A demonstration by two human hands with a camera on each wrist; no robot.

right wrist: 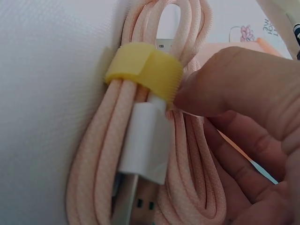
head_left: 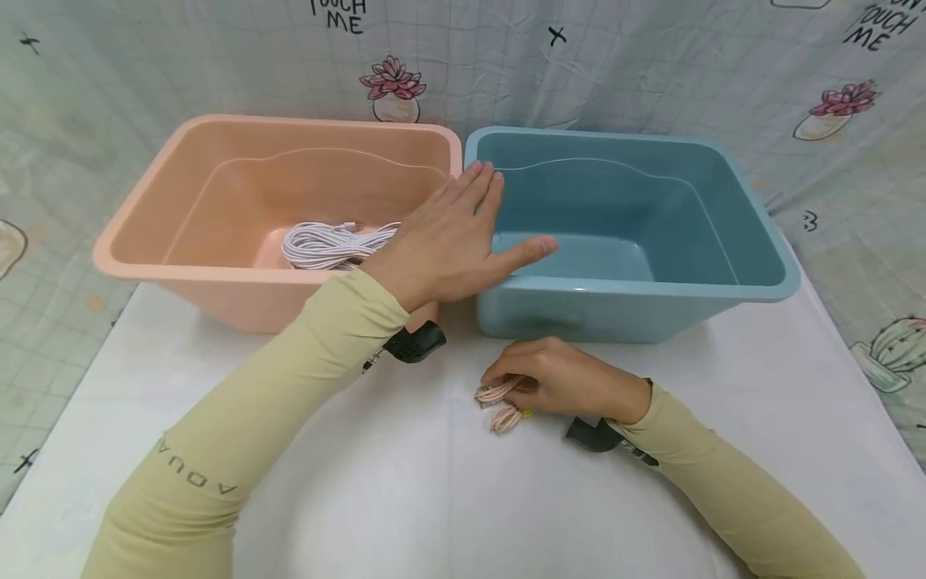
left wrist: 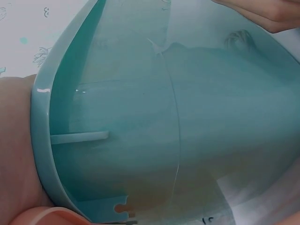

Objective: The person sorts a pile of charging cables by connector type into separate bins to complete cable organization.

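A smooth white surface (head_left: 448, 498) spreads out in front of the person, whose two arms in tan fabric sleeves (head_left: 731, 490) reach over it. The right hand (head_left: 553, 374) pinches a looped bundle of pale pink braided cable (head_left: 506, 418) just in front of the blue bin; whether the bundle touches the surface cannot be told. Its thumb lies against the bundle's yellow wrap-around strap (right wrist: 140, 65), beside a white-bodied USB plug (right wrist: 146, 140) with a metal end. Farther off, the left hand (head_left: 456, 233) stretches over the neighbouring rims of two bins, fingers straight and close together, thumb spread outward. The peach plastic rectangular bin (head_left: 289, 122) on the left contains coiled white cables (head_left: 325, 245); the blue plastic rectangular bin (head_left: 593, 314) stands to its right. Behind both hangs a pale grid-patterned cloth (head_left: 477, 72) printed with potted succulents and lettering.
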